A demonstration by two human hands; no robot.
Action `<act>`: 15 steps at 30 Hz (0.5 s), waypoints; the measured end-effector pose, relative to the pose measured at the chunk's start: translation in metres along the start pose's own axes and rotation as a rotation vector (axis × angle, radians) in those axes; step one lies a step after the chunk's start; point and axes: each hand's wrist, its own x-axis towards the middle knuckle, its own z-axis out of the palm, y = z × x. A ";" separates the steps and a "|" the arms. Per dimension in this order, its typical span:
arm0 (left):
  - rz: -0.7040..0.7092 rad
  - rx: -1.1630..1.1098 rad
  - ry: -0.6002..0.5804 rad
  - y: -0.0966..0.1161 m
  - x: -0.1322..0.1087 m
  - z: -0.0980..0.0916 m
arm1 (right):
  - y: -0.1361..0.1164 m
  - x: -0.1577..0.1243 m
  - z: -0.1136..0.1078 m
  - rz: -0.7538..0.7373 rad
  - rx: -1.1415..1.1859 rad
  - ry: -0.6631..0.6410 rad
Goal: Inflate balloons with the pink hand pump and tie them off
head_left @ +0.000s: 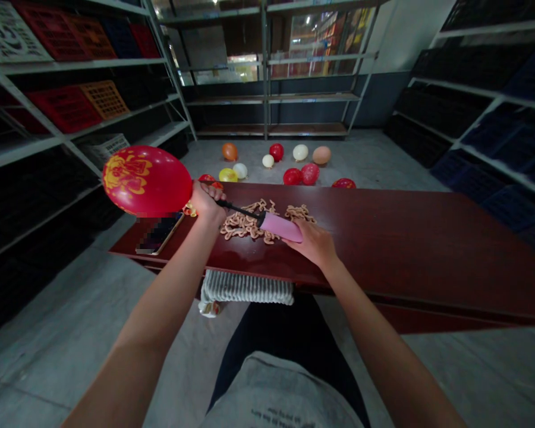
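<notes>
My left hand [206,202] is closed round the neck of a red balloon [147,180] with a yellow printed figure, where it meets the nozzle end of a pump. The balloon is swollen and points to the left. My right hand [312,241] grips the pink barrel of the balloon pump [279,227]. A black rod runs between the two hands. Beneath the pump, piles of beige, curled long balloons [241,226] lie on the dark red table [405,238]. Left of them rests a phone [163,232], partly blurred out.
Several inflated balloons [310,173] in red, white, yellow and orange lie on the floor behind the table. A grey ribbed cloth [249,287] hangs at the table's near edge. Shelves with crates [65,108] stand left and right, and a metal rack [266,98] stands behind.
</notes>
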 end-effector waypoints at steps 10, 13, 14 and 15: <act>0.040 -0.006 -0.078 0.058 0.002 0.014 | 0.001 0.000 0.001 -0.066 0.068 0.012; 0.104 0.016 -0.170 0.054 -0.011 0.034 | 0.007 -0.002 0.004 -0.064 0.078 0.034; 0.123 0.020 -0.203 0.051 -0.015 0.042 | 0.009 -0.002 0.005 -0.060 0.079 0.048; 0.140 0.020 -0.233 0.048 -0.019 0.050 | 0.011 -0.002 0.006 -0.056 0.080 0.062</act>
